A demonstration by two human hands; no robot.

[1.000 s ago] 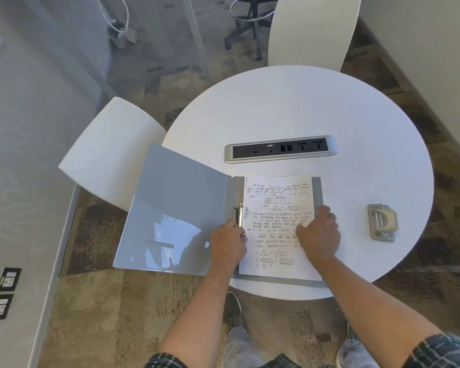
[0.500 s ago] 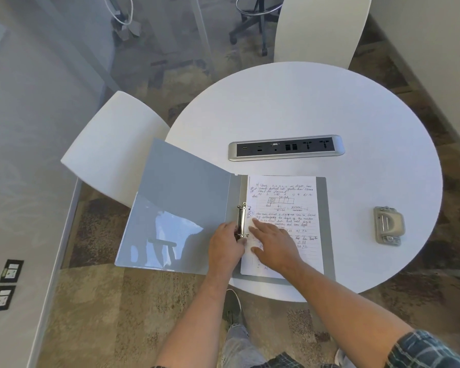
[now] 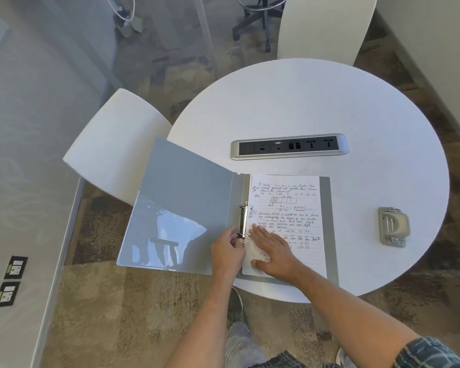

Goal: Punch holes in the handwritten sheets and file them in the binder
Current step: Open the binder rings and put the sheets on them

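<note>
Binder open, left hand pinching ring clasp, right hand flat on handwritten sheets.

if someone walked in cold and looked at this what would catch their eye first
Probably the open grey binder hanging off the near left edge of the round white table, a handwritten sheet lying on its right half. Both hands meet at the ring clasp: the left hand at its lower end, the right hand flat on the page. A hole punch sits alone to the right.
</note>
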